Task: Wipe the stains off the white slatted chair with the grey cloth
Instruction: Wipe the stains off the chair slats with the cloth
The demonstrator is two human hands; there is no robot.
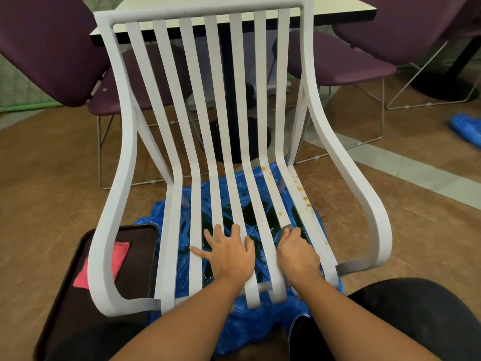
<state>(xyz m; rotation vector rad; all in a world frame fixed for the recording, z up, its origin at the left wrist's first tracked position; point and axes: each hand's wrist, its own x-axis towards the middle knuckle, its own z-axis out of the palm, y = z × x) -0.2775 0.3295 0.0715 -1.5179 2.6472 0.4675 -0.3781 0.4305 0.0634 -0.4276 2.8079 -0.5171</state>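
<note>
Wiping underway: right hand [296, 254] clamps grey cloth [286, 227], left hand [230, 252] splayed on chair [208, 13]; next, reach the far orange stains [305, 198].

White slatted chair [237, 87], right hand [298, 252] gripping cloth [286, 226]

Left hand [229, 252], right hand [296, 254] over cloth [287, 226] on chair [126, 142]; tray [78, 308] left.

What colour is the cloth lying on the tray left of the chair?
The cloth is pink, clearest in the head view, on the dark tray.
</note>
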